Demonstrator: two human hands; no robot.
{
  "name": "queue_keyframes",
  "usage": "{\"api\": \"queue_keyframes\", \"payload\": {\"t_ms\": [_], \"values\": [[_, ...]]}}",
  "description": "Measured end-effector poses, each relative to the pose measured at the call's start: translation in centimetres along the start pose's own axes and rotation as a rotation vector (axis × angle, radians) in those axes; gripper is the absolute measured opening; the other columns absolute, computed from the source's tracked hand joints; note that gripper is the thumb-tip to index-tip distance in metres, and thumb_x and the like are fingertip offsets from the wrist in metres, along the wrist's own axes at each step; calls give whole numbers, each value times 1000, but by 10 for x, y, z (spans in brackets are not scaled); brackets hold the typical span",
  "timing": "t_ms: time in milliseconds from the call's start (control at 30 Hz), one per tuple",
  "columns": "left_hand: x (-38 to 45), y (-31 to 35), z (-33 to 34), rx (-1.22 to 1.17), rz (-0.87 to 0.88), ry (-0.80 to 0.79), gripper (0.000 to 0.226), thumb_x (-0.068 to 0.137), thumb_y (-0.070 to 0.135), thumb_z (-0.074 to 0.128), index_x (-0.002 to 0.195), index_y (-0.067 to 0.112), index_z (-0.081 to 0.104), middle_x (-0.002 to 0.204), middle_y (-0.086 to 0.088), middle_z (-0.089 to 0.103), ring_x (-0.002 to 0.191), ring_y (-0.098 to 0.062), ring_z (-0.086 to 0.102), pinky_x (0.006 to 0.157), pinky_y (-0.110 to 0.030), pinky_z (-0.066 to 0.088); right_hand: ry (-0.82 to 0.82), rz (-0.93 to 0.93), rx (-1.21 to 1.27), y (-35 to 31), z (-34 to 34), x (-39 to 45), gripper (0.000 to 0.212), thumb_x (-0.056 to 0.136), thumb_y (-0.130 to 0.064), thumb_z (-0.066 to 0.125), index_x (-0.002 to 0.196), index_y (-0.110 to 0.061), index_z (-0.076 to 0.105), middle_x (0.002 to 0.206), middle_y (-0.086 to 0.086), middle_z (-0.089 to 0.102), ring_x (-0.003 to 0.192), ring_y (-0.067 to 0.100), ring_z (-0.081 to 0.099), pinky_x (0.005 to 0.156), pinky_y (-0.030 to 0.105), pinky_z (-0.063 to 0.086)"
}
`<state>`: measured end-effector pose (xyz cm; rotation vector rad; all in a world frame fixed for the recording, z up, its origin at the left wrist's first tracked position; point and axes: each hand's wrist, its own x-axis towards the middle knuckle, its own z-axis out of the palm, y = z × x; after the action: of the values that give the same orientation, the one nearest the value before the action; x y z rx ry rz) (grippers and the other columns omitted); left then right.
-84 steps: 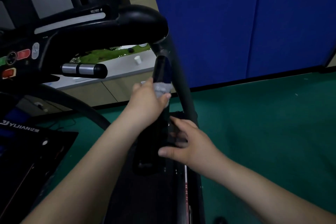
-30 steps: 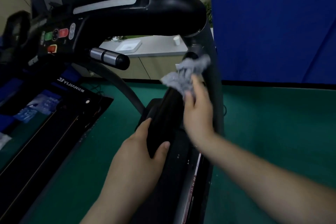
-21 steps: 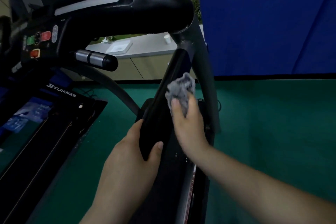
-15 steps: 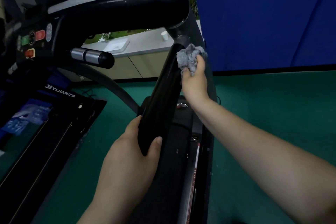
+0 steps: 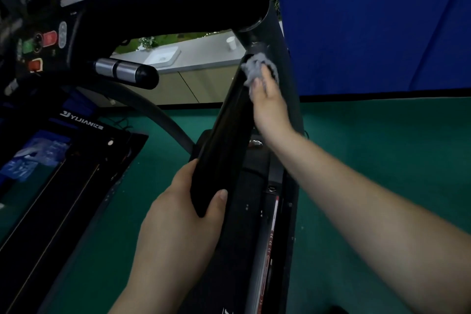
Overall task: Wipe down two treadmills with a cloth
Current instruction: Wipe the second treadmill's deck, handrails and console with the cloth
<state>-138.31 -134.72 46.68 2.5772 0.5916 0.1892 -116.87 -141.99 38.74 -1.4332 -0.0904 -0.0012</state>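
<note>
The grey cloth [image 5: 256, 71], crumpled into a wad, sits just above centre of the frame, pressed against the top of the black handrail [image 5: 224, 135] where that bar meets the dark upright post [image 5: 285, 64] of the near treadmill [image 5: 142, 0]. The right hand [image 5: 267, 99] holds the cloth bunched under its fingertips, fingers curled over the wad and bearing it against the bar; how far the thumb closes behind cannot be told. The left hand [image 5: 183, 222], at lower centre, grips the free lower end of the handrail, thumb on the right face and fingers wrapped round the left, steadying it.

The step in hand appears to be wiping the upper stretch of the rail. To do it well, the cloth should probably be spread flatter so that more fabric meets the surface, then drawn down the bar in one long overlapping pass, working round its sides and into the joint at the post. The steadying hand will likely need to shift so that the patch beneath it is not missed.

The console [image 5: 46, 41] with red and green buttons fills the upper left. A second treadmill [image 5: 81, 122], bearing a white logo, lies at the left edge. Green flooring [image 5: 382, 160] and a blue panel [image 5: 369, 20] occupy the right.
</note>
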Motion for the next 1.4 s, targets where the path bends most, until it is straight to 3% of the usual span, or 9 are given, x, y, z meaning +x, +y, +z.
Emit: {"api": "queue_keyframes", "payload": {"t_ms": [167,367,500,600,700,933,1100,1233,1400], "values": [[-1,-1,1,-13,1,9,53,82,45,61,132,40,46,86,24,61,85,-3,63,75,-31,55,4,79,131,11,-1,-21,45,102,-32,35,147,-32,30,139,-7,48,124,7,46,108,31,37],[2,-6,2,-194,-1,-5,43,91,41,46,134,37,50,97,20,64,93,-3,63,83,-35,55,-178,-27,357,-5,10,-196,46,101,-16,37,145,-30,32,140,-28,40,130,-11,38,103,9,35],[7,-16,-4,-322,-59,-93,32,95,30,49,122,45,57,104,11,68,94,-10,66,85,-40,55,-60,25,200,-1,19,-155,45,103,-25,36,146,-33,30,145,-18,36,121,-16,41,93,1,34],[5,-30,-13,-297,-11,-92,32,90,32,55,117,47,59,111,8,63,98,-15,65,89,-47,53,18,49,81,6,15,-80,47,103,-32,33,149,-30,26,151,-1,36,132,9,40,103,21,33],[-8,-39,-16,-272,50,-90,37,87,38,56,123,45,56,115,13,60,104,-6,60,94,-40,51,8,102,121,11,11,-52,49,102,-36,31,150,-30,23,151,0,37,136,16,38,109,30,32],[-18,-51,-7,-280,193,-83,47,94,38,41,140,43,40,118,33,47,108,25,42,78,7,31,-117,9,164,0,26,-231,52,103,-25,31,146,-51,15,137,-39,30,125,-21,34,98,0,28],[-27,-70,-18,-481,207,-188,42,97,25,47,136,41,46,127,34,51,119,22,41,98,-5,32,-86,61,135,-3,35,-241,46,102,-34,32,142,-52,17,148,-27,25,124,-27,26,100,-2,25],[-27,-79,-20,-533,208,-192,42,96,25,54,134,39,50,134,24,54,125,12,44,104,-14,33,-21,121,122,4,29,-173,65,87,-59,34,147,-36,28,148,-4,43,132,9,43,115,37,33],[-38,-73,-14,-504,186,-131,43,98,20,45,136,39,46,137,23,50,124,14,42,94,5,30,-16,15,63,-16,34,-214,47,102,-36,30,149,-34,24,150,-8,34,130,-4,38,106,12,29]]}}
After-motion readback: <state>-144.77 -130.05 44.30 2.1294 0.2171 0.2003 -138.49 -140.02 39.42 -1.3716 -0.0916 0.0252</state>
